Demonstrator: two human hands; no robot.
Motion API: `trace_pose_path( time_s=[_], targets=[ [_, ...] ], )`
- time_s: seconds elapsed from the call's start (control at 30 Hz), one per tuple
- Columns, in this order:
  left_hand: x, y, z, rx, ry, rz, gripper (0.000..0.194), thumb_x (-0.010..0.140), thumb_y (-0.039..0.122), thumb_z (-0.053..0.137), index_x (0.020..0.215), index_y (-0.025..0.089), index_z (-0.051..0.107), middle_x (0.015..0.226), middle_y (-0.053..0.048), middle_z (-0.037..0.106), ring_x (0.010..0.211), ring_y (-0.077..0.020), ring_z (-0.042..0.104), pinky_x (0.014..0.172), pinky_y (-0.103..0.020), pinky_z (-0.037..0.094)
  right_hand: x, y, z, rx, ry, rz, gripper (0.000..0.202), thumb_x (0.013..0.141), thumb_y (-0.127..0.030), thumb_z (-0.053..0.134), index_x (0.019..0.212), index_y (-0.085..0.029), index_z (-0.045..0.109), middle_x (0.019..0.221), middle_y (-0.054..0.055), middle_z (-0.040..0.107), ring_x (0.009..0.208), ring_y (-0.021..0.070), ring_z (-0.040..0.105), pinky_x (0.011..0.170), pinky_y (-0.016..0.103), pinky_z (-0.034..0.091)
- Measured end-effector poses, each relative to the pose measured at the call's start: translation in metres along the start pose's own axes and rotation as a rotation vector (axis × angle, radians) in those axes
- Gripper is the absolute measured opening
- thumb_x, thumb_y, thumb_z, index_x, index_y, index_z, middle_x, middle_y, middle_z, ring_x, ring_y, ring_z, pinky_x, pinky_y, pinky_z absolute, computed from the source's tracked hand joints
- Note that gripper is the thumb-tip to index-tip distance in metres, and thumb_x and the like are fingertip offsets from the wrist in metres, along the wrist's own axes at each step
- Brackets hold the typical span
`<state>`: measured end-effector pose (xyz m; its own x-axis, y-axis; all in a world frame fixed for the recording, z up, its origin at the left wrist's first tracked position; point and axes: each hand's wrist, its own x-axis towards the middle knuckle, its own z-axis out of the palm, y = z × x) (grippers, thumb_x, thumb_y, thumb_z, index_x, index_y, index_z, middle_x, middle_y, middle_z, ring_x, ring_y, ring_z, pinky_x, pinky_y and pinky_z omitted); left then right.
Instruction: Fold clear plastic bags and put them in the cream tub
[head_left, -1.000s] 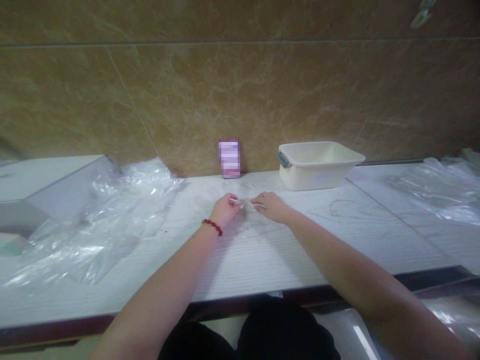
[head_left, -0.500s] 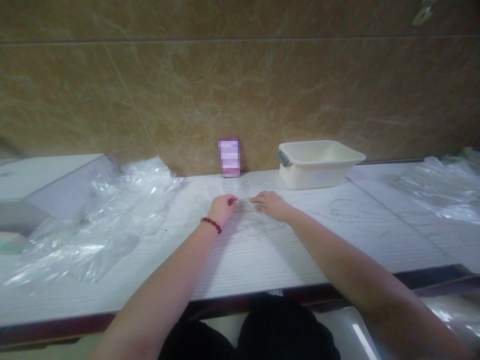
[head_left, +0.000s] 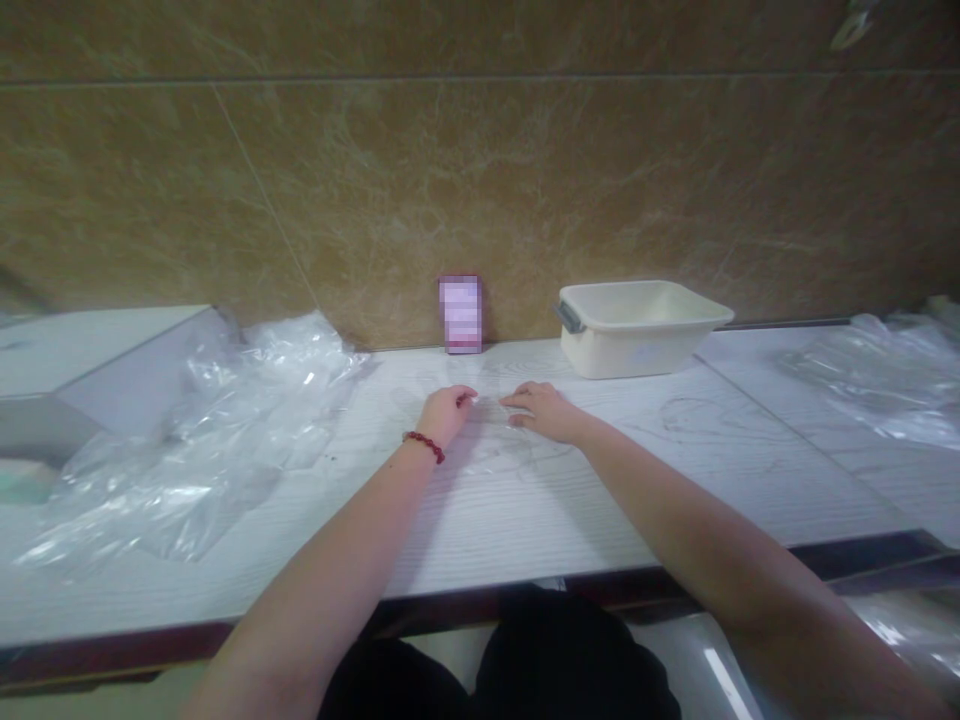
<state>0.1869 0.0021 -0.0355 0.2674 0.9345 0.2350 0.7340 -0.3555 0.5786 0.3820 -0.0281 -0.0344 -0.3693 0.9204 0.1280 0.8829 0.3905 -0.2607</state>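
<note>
My left hand [head_left: 448, 414], with a dark red bead bracelet at the wrist, is closed in a pinch on a thin clear plastic bag [head_left: 491, 462]. The bag lies flat on the white wood-grain table and barely shows, so its outline is hard to follow. Just to the right, my right hand [head_left: 547, 412] rests low over the bag with fingers stretched out and the thumb apart. A small gap separates the fingertips of both hands.
A phone [head_left: 463, 315] with a blurred screen leans against the brown marbled wall. Right of it stands a cream plastic bin [head_left: 637, 345] with a grey latch. Crumpled clear plastic bags [head_left: 217, 450] lie at left beside a white box [head_left: 135, 360]; more plastic [head_left: 885, 375] lies far right.
The right thumb has moved slightly away from the fingers. Otherwise both hands stay in nearly the same place; the view has shifted a little.
</note>
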Motion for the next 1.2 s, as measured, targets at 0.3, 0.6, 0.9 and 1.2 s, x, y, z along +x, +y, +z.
trace_pose_path(
  time_s=[0.3, 0.6, 0.9, 1.2],
  targets=[
    [0.000, 0.003, -0.009, 0.243, -0.006, 0.118, 0.028, 0.074, 0.017, 0.043, 0.097, 0.016, 0.059, 0.102, -0.010, 0.056, 0.099, -0.0206, 0.048, 0.091, -0.032, 0.032, 0.002, 0.005, 0.002, -0.006, -0.049, -0.007, 0.043, 0.072, -0.048, 0.047, 0.113, -0.036, 0.047, 0.114, 0.004, 0.042, 0.102, 0.0224, 0.038, 0.087, 0.037, 0.028],
    [-0.018, 0.014, -0.018, 0.212, -0.470, 0.178, 0.040, 0.071, 0.049, 0.046, 0.108, 0.034, 0.050, 0.129, 0.000, 0.036, 0.124, -0.0274, 0.012, 0.091, -0.058, -0.004, -0.002, 0.005, -0.003, -0.015, -0.121, 0.001, 0.053, 0.068, -0.057, 0.046, 0.117, -0.039, 0.041, 0.124, 0.004, 0.036, 0.110, 0.0270, 0.032, 0.089, 0.043, 0.025],
    [-0.010, -0.016, -0.047, 0.181, -0.594, 0.100, 0.050, 0.064, 0.055, 0.049, 0.110, 0.036, 0.048, 0.132, 0.001, 0.030, 0.124, -0.0305, 0.011, 0.091, -0.057, 0.005, -0.004, 0.005, -0.012, -0.005, -0.208, 0.003, 0.059, 0.066, -0.058, 0.047, 0.121, -0.040, 0.035, 0.131, 0.003, 0.029, 0.117, 0.0316, 0.025, 0.090, 0.051, 0.021],
    [0.007, -0.066, -0.069, 0.399, 0.024, -0.277, 0.037, 0.073, 0.035, 0.047, 0.102, 0.013, 0.051, 0.109, -0.015, 0.052, 0.104, -0.0263, 0.045, 0.087, -0.036, 0.033, -0.005, 0.003, -0.011, 0.017, -0.158, 0.004, 0.070, 0.061, -0.063, 0.047, 0.124, -0.036, 0.032, 0.130, 0.004, 0.030, 0.115, 0.0319, 0.026, 0.090, 0.049, 0.022]
  ],
)
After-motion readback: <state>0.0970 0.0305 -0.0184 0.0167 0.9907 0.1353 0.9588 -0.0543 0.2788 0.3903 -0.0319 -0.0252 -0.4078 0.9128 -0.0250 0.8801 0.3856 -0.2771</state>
